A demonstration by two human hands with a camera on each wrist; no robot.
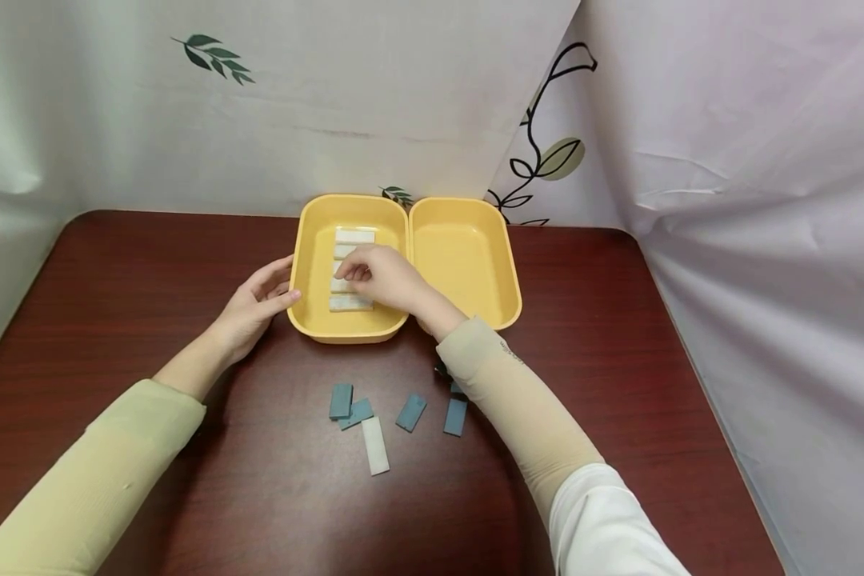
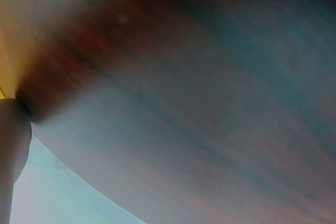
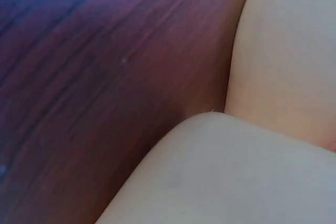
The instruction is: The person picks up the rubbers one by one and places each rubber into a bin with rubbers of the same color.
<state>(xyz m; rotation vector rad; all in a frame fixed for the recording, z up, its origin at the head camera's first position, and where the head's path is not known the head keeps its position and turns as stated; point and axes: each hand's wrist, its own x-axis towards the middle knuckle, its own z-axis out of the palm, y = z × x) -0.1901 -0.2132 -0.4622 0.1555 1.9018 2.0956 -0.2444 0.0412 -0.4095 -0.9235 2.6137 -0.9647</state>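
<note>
A yellow two-part box (image 1: 313, 324) lies opened out towards the back of the table. Inside its left half, several white rectangular tiles (image 1: 355, 237) form a column. My left hand (image 1: 248, 308) grips that half's left wall, thumb on the rim and fingers along the outer side. In the left wrist view, a thumb (image 2: 13, 140) meets the yellow edge. Reaching across the box, my right hand (image 1: 382, 276) has its fingers curled down over the middle tiles, partly covering them; I cannot tell whether it pinches one. The right wrist view shows bare skin (image 3: 220, 171) close up.
On the dark red table (image 1: 590, 384), in front of the box, lie several blue-grey tiles (image 1: 411, 412) and one longer white tile (image 1: 376, 446). The right forearm partly covers some. The box's right half (image 1: 468, 264) adjoins the left. A curtain (image 1: 295, 128) hangs behind.
</note>
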